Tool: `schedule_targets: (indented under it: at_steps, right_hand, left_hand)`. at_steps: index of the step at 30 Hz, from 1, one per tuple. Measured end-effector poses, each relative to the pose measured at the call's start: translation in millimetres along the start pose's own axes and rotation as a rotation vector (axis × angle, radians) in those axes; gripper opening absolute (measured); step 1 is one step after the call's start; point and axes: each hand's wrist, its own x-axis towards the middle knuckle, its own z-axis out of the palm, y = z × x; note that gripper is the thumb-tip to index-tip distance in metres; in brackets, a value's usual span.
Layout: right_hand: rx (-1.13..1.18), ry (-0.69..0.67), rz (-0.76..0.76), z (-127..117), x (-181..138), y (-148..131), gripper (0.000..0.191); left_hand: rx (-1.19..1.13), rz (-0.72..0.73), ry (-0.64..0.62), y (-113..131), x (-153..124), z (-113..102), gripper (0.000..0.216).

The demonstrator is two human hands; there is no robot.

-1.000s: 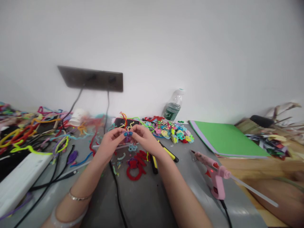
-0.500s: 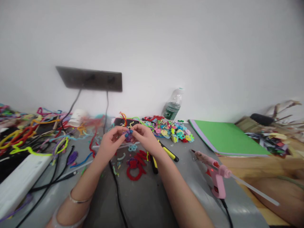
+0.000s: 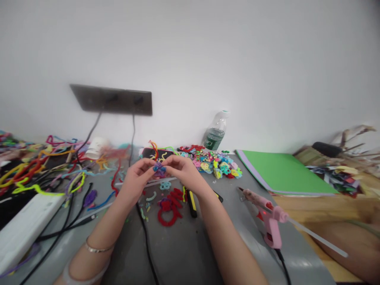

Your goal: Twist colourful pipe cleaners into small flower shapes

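Note:
Between my two hands is a small purple fuzzy pipe-cleaner piece (image 3: 159, 170), held a little above the grey table. My left hand (image 3: 140, 174) pinches it from the left, thumb and fingers closed. From the other side my right hand (image 3: 181, 170) pinches the same piece, thumbs almost meeting. Parts of the piece are covered by the fingers. Below the hands lie a light-blue pipe-cleaner flower (image 3: 165, 185) and a red pipe-cleaner shape with a ring (image 3: 166, 213). A yellow-and-black tool handle (image 3: 192, 204) rests beside my right wrist.
At right lies a pink glue gun (image 3: 268, 215) with a glue stick and cord. Behind are a heap of colourful flowers (image 3: 218, 162), a water bottle (image 3: 215, 132) and green sheets (image 3: 285, 172). Tangled pipe cleaners and cables surround a white power strip (image 3: 31, 227) at left.
My fingers have shifted on the purple piece, turning more of it into view between the thumbs. My right forearm now covers more of the yellow-and-black tool.

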Motion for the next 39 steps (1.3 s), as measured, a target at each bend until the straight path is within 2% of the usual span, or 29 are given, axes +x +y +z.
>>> schedule_targets:
  at_steps: [7,11,15,18,21,25,30,32,34,37,39]
  right_hand:
    - [0.084,-0.041,0.022,-0.2,-2.1,-6.8,0.021]
    - [0.082,-0.007,-0.014,2.8,-1.5,-6.9,0.019]
    - [-0.053,0.041,-0.046,3.3,-0.8,-5.4,0.014]
    - [-0.180,0.037,-0.052,1.2,-1.7,-6.3,0.008]
    - [-0.209,0.012,-0.050,-1.9,-3.3,-8.5,0.006]
    - [-0.050,-0.103,-0.001,-4.8,-5.7,-12.1,0.013]
    - [0.199,-0.223,0.114,0.3,-7.2,-12.5,0.027]
    - [0.217,-0.179,0.114,4.5,-6.0,-10.1,0.029]
    - [0.173,-0.053,0.049,8.6,-4.0,-7.6,0.027]
    - [-0.004,0.203,-0.132,12.5,-1.9,-5.1,0.019]
    - [-0.197,0.319,-0.274,13.4,-1.8,-4.1,0.013]
  left_hand:
    - [-0.245,-0.158,-0.113,3.3,-2.9,3.7,0.027]
    - [-0.259,-0.173,-0.119,0.4,-2.8,3.1,0.027]
    - [-0.072,-0.050,-0.084,0.7,-1.0,-1.0,0.029]
    - [0.126,0.054,-0.086,1.9,1.0,-5.6,0.024]
    - [0.214,0.094,-0.106,2.6,1.8,-8.5,0.020]
    - [0.184,0.161,-0.113,2.6,-0.4,-7.8,0.018]
    - [0.109,0.349,-0.146,0.6,-3.0,-6.2,0.012]
    - [0.114,0.380,-0.109,-0.6,-2.1,-6.3,0.010]
    - [0.130,0.328,-0.055,-1.1,-0.5,-6.1,0.017]
    - [0.131,0.182,0.046,0.1,1.6,-4.5,0.035]
    - [0.076,0.091,0.097,1.9,2.1,-2.8,0.035]
